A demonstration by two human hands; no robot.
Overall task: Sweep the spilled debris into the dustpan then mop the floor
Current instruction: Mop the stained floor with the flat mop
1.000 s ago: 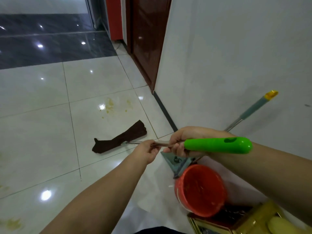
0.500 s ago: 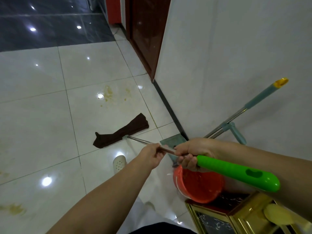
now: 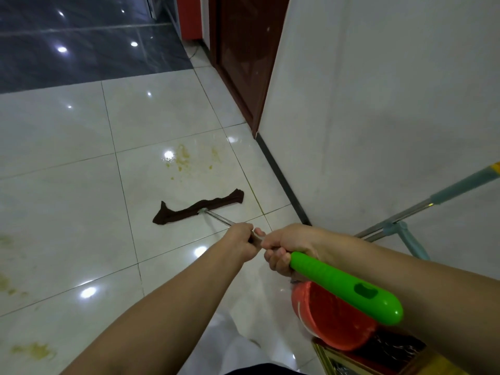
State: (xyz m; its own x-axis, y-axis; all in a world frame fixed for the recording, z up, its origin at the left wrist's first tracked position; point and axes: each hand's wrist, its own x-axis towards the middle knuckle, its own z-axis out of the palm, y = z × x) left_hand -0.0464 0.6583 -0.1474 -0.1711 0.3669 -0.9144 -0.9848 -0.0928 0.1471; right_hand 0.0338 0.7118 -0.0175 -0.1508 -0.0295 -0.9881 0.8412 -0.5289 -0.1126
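White tiles carry yellow stains (image 3: pixel 184 161) beyond both hands; left hand (image 3: pixel 240 240) and right hand (image 3: pixel 286 247) grasp the mop (image 3: pixel 198 209). Mopping underway; next, push forward onto them.

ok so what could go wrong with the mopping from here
1. The dark mop cloth lies short of the yellow stain; a push could smear it across the wet, glossy tiles rather than lift it.
2. The green handle end hangs just over the red bucket behind the right hand; a pull back might knock it.
3. More stains sit near the left edge and could be missed.
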